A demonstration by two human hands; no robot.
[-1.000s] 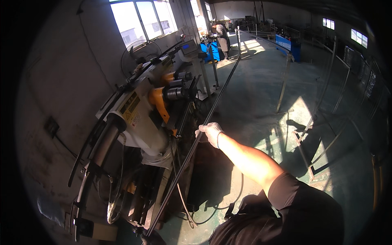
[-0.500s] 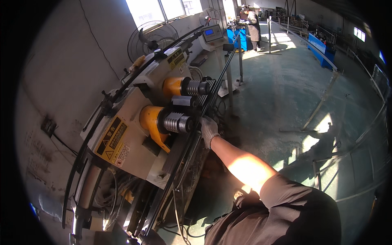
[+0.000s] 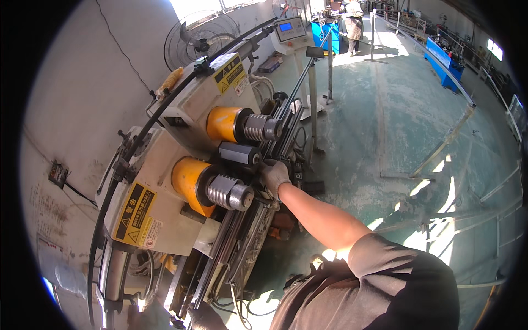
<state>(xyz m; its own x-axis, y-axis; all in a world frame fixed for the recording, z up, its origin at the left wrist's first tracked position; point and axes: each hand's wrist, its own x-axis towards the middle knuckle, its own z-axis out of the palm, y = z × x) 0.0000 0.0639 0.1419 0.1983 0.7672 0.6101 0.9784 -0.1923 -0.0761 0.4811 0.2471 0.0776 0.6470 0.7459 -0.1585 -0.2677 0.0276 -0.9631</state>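
A machine with two orange collars (image 3: pixel 190 181) and ribbed steel rollers (image 3: pixel 230 192) stands to my left. Long dark metal bars (image 3: pixel 234 220) run lengthwise beneath the roller ends. My right hand (image 3: pixel 275 177), in a pale grey knit glove, reaches in below the rollers with its fingers curled round the bars; the fingertips are hidden. Low in the view, my left hand (image 3: pixel 207 317), in a dark glove, is closed at the near end of the bars and partly cut off. A grey angular block (image 3: pixel 240 153) sits between the two rollers.
A curved black rail (image 3: pixel 159 113) crosses the machine's top. Beyond it stand a control box with a blue screen (image 3: pixel 289 30) and a wall fan (image 3: pixel 201 41). Thin metal stands (image 3: pixel 445 140) rise from the green floor. A person (image 3: pixel 353 25) stands far off by a blue machine.
The bars have dropped from in front of the roller ends to beneath them, with my right hand going in lower. My view has shifted, showing more of the rollers.
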